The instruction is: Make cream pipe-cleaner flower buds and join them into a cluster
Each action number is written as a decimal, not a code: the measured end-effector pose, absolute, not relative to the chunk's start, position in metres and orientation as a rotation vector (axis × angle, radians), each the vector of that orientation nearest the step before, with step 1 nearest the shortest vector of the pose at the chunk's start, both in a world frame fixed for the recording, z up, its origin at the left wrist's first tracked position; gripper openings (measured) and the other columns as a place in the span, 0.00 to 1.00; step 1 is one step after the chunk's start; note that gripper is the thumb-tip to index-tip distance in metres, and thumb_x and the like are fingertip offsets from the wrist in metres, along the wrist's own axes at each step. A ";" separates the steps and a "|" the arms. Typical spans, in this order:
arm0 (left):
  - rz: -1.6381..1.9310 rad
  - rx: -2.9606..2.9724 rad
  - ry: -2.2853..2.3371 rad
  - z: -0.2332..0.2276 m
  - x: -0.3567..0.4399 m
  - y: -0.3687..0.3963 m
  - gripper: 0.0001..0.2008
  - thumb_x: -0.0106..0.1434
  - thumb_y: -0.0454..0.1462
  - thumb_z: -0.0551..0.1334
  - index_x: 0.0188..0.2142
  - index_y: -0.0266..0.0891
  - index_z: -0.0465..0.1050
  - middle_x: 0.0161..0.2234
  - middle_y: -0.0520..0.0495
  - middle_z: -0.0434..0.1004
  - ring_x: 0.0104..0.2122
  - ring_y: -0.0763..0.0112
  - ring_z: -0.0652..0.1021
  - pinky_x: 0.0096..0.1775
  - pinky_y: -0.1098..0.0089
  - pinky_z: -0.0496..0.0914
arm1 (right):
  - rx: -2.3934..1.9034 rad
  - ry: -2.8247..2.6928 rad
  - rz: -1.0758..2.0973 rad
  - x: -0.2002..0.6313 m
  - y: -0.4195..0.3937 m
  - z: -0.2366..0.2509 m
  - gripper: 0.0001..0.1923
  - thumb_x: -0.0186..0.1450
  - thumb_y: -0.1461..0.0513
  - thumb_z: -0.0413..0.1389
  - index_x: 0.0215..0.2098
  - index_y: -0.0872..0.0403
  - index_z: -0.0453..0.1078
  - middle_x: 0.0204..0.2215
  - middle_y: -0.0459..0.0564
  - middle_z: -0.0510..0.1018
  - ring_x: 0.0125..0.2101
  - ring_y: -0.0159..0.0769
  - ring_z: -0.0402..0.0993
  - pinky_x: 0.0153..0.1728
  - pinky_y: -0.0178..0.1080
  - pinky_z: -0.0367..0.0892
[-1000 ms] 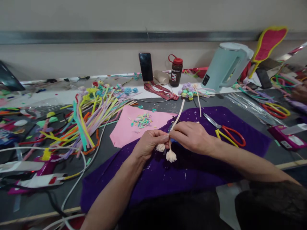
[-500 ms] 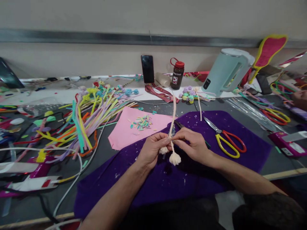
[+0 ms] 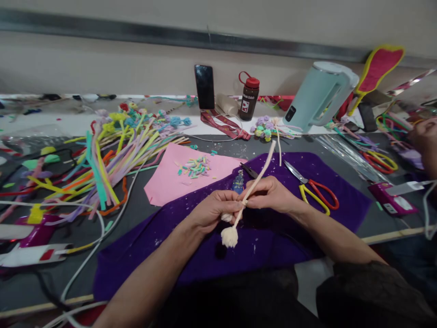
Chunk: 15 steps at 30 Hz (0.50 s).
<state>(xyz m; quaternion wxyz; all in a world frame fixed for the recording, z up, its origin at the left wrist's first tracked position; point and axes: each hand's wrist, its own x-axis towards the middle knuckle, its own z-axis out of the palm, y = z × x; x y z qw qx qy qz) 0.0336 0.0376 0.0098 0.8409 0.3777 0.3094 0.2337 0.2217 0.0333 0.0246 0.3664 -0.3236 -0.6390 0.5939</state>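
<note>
Left hand (image 3: pixel 215 207) and right hand (image 3: pixel 273 193) together, fingertips pinched on a cream stem (image 3: pixel 260 173) above purple cloth (image 3: pixel 221 264).
The stem slants between them, both hands equally near: its bare end points away and rightward; its fluffy bud (image 3: pixel 229 237) hangs toward the wearer, leftward. A second bud (image 3: pixel 226 217) shows under the left fingers.

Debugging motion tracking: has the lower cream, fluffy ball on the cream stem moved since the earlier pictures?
Yes. That cream fluffy ball has swung left and lower in the picture, judged against the standing dark bottle with the red lid.
</note>
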 end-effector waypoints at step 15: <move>0.395 0.696 0.604 0.003 0.035 0.027 0.09 0.49 0.37 0.65 0.22 0.32 0.71 0.15 0.49 0.72 0.13 0.79 0.70 0.16 0.80 0.60 | -0.776 -1.760 1.365 0.219 0.031 0.022 0.02 0.55 0.67 0.59 0.26 0.59 0.74 0.19 0.42 0.68 0.20 0.24 0.60 0.21 0.29 0.57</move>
